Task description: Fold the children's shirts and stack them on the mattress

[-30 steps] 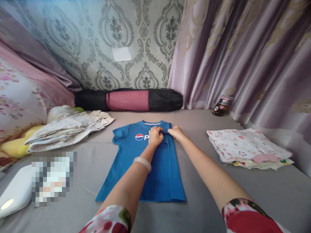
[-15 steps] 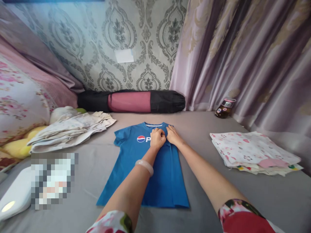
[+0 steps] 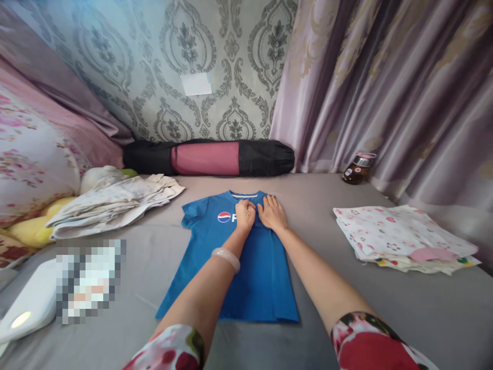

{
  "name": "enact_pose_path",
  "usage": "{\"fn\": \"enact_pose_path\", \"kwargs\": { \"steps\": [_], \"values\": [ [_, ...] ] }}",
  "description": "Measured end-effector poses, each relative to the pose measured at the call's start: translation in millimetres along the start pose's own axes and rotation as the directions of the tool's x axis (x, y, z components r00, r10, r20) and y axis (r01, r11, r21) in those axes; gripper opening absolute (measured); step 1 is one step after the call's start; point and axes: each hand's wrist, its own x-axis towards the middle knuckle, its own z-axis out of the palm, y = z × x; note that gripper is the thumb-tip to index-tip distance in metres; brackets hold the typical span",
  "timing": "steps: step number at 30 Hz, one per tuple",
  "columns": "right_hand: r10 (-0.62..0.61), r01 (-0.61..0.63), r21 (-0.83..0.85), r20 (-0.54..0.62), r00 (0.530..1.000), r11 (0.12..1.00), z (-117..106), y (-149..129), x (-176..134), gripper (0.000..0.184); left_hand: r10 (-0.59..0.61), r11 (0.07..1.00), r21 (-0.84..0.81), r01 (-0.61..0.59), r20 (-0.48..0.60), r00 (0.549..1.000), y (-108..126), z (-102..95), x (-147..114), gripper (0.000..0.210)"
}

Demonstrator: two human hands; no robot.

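Observation:
A blue T-shirt (image 3: pixel 208 277) lies spread on the grey bed sheet, collar pointing away from me. Its left sleeve sticks out, while the right side is folded inward along a lengthwise crease. A round red, white and blue logo and a letter show on the chest; my hand covers the other letters. My left hand (image 3: pixel 245 215), with a pale bangle on its wrist, is closed at the chest, its fingers curled on the shirt fabric. Beside it, my right hand (image 3: pixel 271 212) lies flat on the folded shoulder, fingers stretched out.
A floral folded cloth stack (image 3: pixel 400 234) lies at right, with a dark bottle (image 3: pixel 358 168) behind it. Pale folded clothes (image 3: pixel 115 205) and a white device (image 3: pixel 36 298) are at left, near a blurred-out item (image 3: pixel 92 282). A long black and pink bag (image 3: pixel 208 158) lies along the wall.
My right hand has flattened and spread its fingers on the shoulder fold. The left hand has shifted slightly left, still closed. The shirt keeps its place.

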Motion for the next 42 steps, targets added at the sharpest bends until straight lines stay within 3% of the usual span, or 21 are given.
{"fn": "enact_pose_path", "kwargs": {
  "steps": [2, 4, 10, 14, 17, 23, 31, 42],
  "values": [
    [0.007, -0.007, 0.004, 0.000, 1.000, 1.000, -0.1, -0.2, 0.8, 0.059, -0.041, 0.998, -0.046, 0.043, 0.062, 0.997, -2.7, -8.8, 2.4, 0.034],
    [0.012, -0.012, 0.006, 0.004, 1.000, 1.000, -0.3, -0.4, 1.5, 0.060, -0.040, 0.999, 0.008, 0.039, 0.110, 0.993, -8.8, -22.8, 2.1, 0.035],
    [-0.001, 0.001, 0.003, -0.003, 1.000, 1.000, 1.7, -1.1, 2.9, 0.060, 0.159, 0.891, 0.391, -0.229, 0.203, 0.966, -47.7, -83.1, -24.3, 0.030],
    [0.011, -0.011, 0.001, 0.044, 0.999, 1.000, 0.7, -0.4, 5.7, 0.062, 0.144, 0.823, 0.503, -0.263, 0.264, 0.954, -69.7, -106.6, -44.3, 0.037],
    [0.022, -0.020, -0.018, 0.096, 0.995, 1.000, -4.9, -2.9, 6.6, 0.063, 0.091, 0.817, 0.529, -0.228, 0.273, 0.958, -75.1, -108.1, -49.5, 0.047],
    [0.029, -0.029, -0.038, -0.003, 1.000, 0.999, -11.2, -24.0, 3.5, 0.062, 0.066, 0.829, 0.522, -0.201, 0.266, 0.962, -71.3, -105.6, -49.4, 0.049],
    [0.080, -0.081, 0.007, 0.038, 0.996, 0.997, 2.9, -33.0, 2.7, 0.067, 0.052, 0.814, 0.541, -0.210, 0.292, 0.955, -71.1, -107.5, -50.3, 0.052],
    [0.087, -0.082, -0.038, 0.146, 0.985, 0.996, -4.7, -34.2, 9.6, 0.070, 0.055, 0.742, 0.624, -0.245, 0.308, 0.950, -67.2, -108.8, -52.0, 0.054]
  ]
}}
